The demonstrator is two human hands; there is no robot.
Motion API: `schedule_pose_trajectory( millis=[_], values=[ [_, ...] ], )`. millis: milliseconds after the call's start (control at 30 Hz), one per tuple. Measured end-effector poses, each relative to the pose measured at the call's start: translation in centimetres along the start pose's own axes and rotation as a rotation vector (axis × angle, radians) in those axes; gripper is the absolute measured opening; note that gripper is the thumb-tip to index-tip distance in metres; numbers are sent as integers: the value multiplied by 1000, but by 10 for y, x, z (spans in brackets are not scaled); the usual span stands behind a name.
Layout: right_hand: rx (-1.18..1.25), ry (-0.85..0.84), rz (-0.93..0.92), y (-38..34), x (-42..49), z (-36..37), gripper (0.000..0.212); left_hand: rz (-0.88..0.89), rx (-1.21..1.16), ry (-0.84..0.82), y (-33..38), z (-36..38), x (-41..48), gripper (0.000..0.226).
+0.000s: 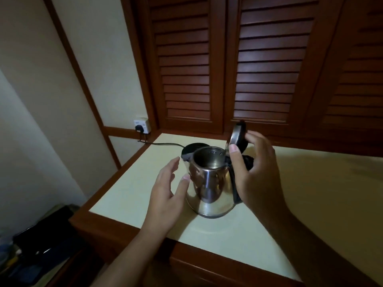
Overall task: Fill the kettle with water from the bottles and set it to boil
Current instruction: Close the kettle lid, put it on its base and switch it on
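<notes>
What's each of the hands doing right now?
Left hand: open, holding nothing, thumb beside the kettle.
Right hand: thumb and fingers on the raised lid, holding it open.

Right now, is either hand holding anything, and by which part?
The right hand holds the kettle at its open lid. The left hand holds nothing.

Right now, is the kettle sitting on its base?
No, the kettle stands on the counter, with the black base behind it.

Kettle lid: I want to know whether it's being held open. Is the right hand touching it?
Touching. The head view shows the right hand with its thumb pressed on the raised kettle lid and its fingers curled behind it.
</notes>
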State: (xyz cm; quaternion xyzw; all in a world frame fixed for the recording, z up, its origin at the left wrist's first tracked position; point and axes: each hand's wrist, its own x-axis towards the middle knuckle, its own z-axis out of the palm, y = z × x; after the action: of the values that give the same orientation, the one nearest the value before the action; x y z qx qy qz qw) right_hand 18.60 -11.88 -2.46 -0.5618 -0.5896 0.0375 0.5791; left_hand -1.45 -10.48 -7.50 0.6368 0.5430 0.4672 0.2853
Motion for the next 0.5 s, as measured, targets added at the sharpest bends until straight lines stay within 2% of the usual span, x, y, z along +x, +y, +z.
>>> schedule_pose_trajectory(
  millis=[100,233,367,500],
  values=[
    [-201,-102,-73,-13,9,10,37,15,-39,-77,-12,-10,5,55],
    [-504,-329,-218,-27,18,16,45,26,-96,-148,-24,-18,10,53],
    [-710,-475,-255,-40,17,26,48,39,-133,-184,-28,-17,12,53],
    [-797,-570,-210,-47,17,31,45,18,-200,-267,-23,-19,12,55]
  ],
)
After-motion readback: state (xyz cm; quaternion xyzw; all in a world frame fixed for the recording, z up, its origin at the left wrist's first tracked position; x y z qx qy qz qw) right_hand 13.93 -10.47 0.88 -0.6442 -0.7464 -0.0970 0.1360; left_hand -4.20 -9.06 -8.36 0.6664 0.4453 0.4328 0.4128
